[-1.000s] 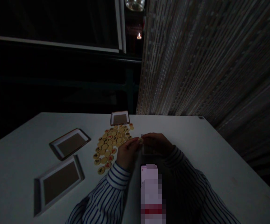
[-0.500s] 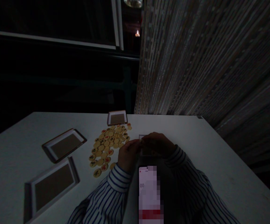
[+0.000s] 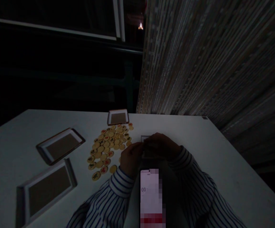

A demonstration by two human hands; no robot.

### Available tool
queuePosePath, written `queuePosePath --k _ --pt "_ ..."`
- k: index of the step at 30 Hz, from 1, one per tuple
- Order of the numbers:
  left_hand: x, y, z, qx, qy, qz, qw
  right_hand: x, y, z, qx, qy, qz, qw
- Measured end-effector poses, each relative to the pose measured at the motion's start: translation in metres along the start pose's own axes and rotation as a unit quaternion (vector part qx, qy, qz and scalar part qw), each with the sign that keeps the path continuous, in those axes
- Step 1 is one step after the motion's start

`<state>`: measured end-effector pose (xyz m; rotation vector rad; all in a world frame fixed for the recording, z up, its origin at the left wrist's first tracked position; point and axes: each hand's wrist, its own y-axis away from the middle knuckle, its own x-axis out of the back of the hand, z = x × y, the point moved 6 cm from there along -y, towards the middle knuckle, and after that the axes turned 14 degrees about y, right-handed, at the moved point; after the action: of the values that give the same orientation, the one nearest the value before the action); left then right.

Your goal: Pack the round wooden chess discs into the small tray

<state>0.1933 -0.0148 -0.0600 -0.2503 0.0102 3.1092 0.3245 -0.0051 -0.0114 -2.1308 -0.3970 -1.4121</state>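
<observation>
The light is dim. My left hand (image 3: 130,157) and my right hand (image 3: 163,146) meet over a white table (image 3: 211,158), both in striped sleeves. The left fingers are pinched together against the right hand; what they hold is hidden. My right hand curls over a small dark box with a pale rim (image 3: 145,138). Just left of my hands lies a spread of several round yellow game pieces (image 3: 109,144) with red or black marks.
Two shallow rectangular trays lie on the left, one further back (image 3: 56,136) and one nearer (image 3: 44,175). A smaller tray (image 3: 118,117) sits beyond the pieces. A lit phone (image 3: 150,196) hangs close below the camera. A ribbed curtain (image 3: 211,63) rises behind the table.
The yellow piece seen pinched in my left fingers a second ago is hidden now. My hands stay together at the small box. The view has tilted slightly.
</observation>
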Motion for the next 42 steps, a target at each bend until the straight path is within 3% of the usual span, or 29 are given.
queuePosePath --k 7,14,28,33,38,42 --pt "0.001 -0.001 -0.013 0.021 -0.003 0.007 1.0 -0.003 0.001 -0.005 0.045 0.073 -0.043 0.995" --pt "-0.002 0.0 -0.012 0.036 0.005 -0.012 0.999 0.001 0.003 -0.007 0.056 0.064 -0.043 0.995" --pt "-0.005 0.003 -0.009 0.026 -0.049 -0.034 0.998 -0.007 0.004 -0.001 0.031 0.096 -0.096 0.99" --pt "0.002 0.0 -0.013 0.025 -0.068 -0.012 0.997 -0.001 0.005 -0.001 0.009 0.113 -0.115 0.987" --pt "0.008 -0.003 -0.019 -0.009 -0.129 -0.01 0.992 0.005 0.008 0.007 -0.038 0.135 -0.154 0.978" --pt "0.005 -0.003 -0.023 -0.077 -0.212 -0.04 0.973 0.004 0.011 0.011 -0.056 0.137 -0.167 0.975"
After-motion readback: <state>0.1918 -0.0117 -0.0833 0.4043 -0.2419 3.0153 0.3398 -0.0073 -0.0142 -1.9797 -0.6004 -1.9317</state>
